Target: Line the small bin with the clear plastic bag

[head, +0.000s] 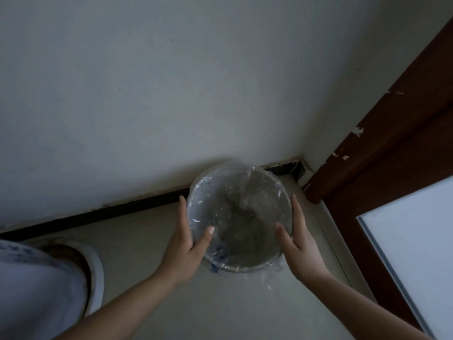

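Your left hand (187, 244) and right hand (297, 238) clasp opposite sides of the small round grey plastic bin (239, 217), gripping the crinkled clear plastic bag (245, 209) lining it.

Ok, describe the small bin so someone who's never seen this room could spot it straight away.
Find the corner where the pale wall meets the dark brown door frame. On the floor there stands the small round bin, between both hands. Only it has crinkled clear plastic bag over its rim.

Pale wall (147, 82) filling the upper frame, dark skirting strip (98, 213) along its base, light floor (208, 303) below, brown chipped door frame (392, 148) at right, white shoe (94, 271) lower left.
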Tool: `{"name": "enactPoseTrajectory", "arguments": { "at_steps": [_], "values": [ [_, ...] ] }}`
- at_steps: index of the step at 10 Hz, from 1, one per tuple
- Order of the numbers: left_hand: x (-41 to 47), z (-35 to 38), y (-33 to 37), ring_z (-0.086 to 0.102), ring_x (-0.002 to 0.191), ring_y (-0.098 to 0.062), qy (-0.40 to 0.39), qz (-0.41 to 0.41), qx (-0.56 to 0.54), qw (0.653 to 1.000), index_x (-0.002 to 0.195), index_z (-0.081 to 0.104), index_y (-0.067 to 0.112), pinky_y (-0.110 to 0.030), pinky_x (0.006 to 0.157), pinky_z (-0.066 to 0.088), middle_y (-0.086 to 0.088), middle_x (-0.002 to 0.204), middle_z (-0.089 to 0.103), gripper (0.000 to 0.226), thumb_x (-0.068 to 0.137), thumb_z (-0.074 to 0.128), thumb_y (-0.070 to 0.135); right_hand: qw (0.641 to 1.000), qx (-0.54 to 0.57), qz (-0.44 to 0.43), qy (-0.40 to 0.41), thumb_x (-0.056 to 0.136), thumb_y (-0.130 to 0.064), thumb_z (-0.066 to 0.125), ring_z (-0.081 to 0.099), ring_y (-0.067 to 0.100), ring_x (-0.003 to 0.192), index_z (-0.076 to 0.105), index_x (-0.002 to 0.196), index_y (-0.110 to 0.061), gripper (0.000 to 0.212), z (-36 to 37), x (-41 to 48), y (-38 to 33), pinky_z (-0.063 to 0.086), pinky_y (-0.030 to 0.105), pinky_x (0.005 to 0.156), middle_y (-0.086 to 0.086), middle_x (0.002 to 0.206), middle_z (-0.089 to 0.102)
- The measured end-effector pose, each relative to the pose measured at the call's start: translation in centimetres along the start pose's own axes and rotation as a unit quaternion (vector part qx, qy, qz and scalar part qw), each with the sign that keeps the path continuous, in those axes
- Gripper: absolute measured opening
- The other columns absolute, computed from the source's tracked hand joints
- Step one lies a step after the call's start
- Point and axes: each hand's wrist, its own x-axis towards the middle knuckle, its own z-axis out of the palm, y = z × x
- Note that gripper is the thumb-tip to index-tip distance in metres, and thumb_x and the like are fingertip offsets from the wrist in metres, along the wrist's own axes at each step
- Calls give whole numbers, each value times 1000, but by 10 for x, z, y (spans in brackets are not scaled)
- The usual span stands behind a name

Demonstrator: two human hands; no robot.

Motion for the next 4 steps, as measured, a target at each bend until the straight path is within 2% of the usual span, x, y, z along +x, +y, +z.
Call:
{"name": "enactPoseTrajectory", "arguments": {
  "at_steps": [1, 2, 3, 4],
  "values": [
    [5, -2, -4, 13, 141, 1, -19, -16, -27, 999, 145, -15, 36, -22, 110, 16, 21, 154, 5, 91, 81, 47, 51, 999, 37, 0, -9, 82, -65, 41, 60, -11, 88, 1, 137, -64, 68, 2, 3, 2, 53, 37, 91, -27, 122, 41],
    [6, -8, -4, 20, 137, 2, -33, -37, -35, 998, 146, -14, 38, -24, 109, 20, 22, 150, 14, 96, 77, 50, 56, 999, 21, 8, -34, 79, -72, 44, 61, 4, 105, 2, 136, -65, 71, -2, 2, 0, 51, 45, 96, -16, 139, 40],
    [7, -28, 11, 11, 135, 3, 4, -48, 63, 997, 148, -8, 37, -26, 109, 16, 24, 149, 7, 95, 76, 42, 71, 997, -74, 25, -20, 79, -76, 39, 29, 18, 140, -1, 144, -52, 79, -21, 5, -13, 29, 52, 113, -10, 158, 18],
    [4, -51, 48, 12, 144, -14, 96, 82, 253, 959, 151, 6, 16, -34, 115, 16, 3, 157, 6, 79, 90, 24, 64, 970, -236, -52, 9, 87, -71, 26, -1, 10, 146, -9, 147, -41, 76, -43, 0, -49, 5, 39, 118, -12, 160, -3]
  ]
}}
